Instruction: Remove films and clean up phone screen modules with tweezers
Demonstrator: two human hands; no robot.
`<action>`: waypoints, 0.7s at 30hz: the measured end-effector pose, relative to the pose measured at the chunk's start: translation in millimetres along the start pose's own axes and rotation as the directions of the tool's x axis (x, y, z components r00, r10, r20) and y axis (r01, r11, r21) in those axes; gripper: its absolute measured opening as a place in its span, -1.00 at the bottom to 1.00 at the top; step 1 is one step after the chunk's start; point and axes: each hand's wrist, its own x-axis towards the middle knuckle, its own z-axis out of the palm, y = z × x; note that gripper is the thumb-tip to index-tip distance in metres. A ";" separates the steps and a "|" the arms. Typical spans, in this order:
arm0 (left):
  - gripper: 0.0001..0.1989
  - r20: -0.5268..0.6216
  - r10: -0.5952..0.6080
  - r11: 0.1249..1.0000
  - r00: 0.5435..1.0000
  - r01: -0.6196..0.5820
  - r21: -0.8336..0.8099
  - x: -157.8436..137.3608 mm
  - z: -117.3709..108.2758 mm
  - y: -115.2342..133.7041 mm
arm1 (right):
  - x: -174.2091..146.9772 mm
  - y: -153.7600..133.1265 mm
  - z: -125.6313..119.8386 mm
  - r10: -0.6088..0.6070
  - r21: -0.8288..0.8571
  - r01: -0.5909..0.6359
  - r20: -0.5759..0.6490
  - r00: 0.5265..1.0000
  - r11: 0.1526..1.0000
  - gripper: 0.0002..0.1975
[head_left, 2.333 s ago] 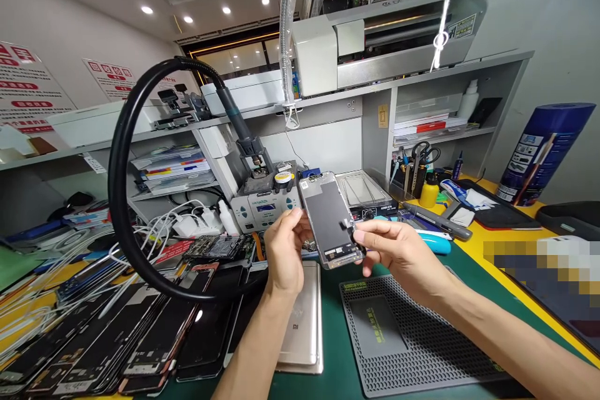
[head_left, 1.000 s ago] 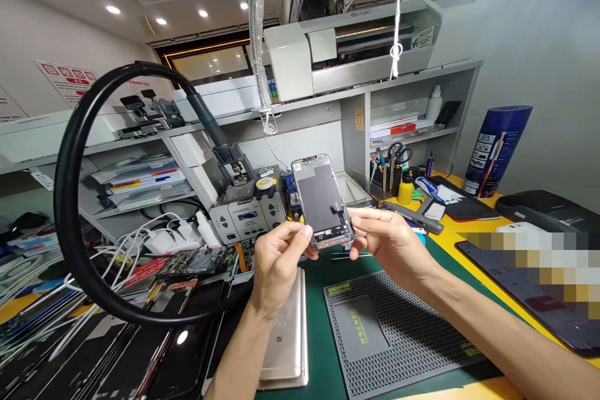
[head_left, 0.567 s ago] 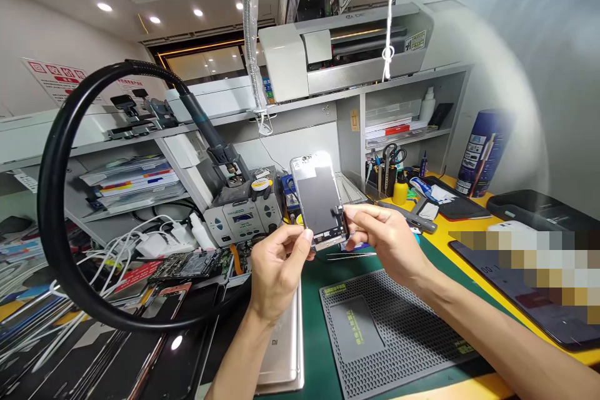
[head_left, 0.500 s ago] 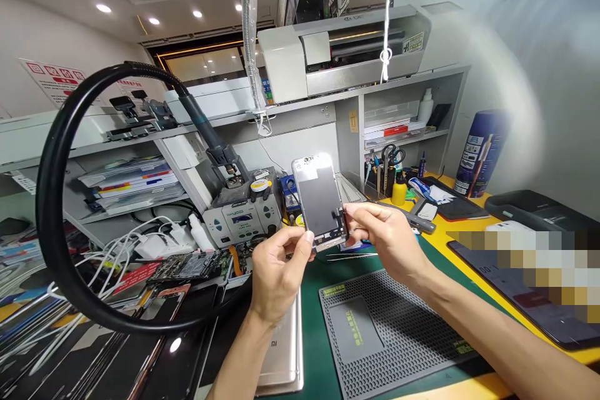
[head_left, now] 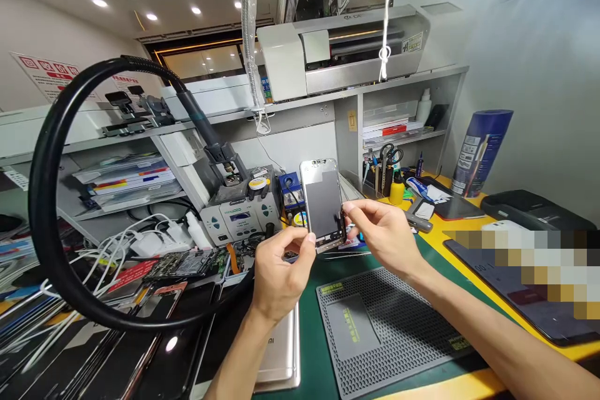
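Observation:
A phone screen assembly (head_left: pixel 323 200) is held up above the bench, tilted, its metal-backed inner side facing me and small flex parts along its lower edge. My left hand (head_left: pixel 284 269) pinches its lower left corner between thumb and fingers. At the lower right edge, my right hand (head_left: pixel 379 231) grips it the same way, thumb and forefinger closed on the rim. Below the hands lies a grey perforated work pad (head_left: pixel 403 325) on a green mat (head_left: pixel 312 325).
A thick black hose (head_left: pixel 42 200) loops in front at left, over several phones and circuit boards. Behind stands a soldering station (head_left: pixel 244 215). At right are a yellow bottle (head_left: pixel 397 189), a blue spray can (head_left: pixel 482 153) and a large dark phone (head_left: pixel 497 287). A gold phone (head_left: pixel 281 350) lies near my left forearm.
The screen assembly has turned and tilted a little, so the bright glare on its top has faded. Both hands keep hold of it. The view has shifted slightly.

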 end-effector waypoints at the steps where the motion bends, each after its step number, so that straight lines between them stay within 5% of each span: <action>1: -0.85 -0.004 0.009 1.000 1.000 -0.009 0.011 0.0 0.1 0.1 | -0.2 0.0 0.4 -0.003 -0.007 0.003 0.001 1.000 1.000 -0.66; 21: -0.90 -0.016 0.207 0.972 0.978 -0.204 0.113 1.6 3.3 2.2 | -0.7 0.3 -1.6 -0.054 -0.104 0.054 -0.004 0.999 0.993 -0.72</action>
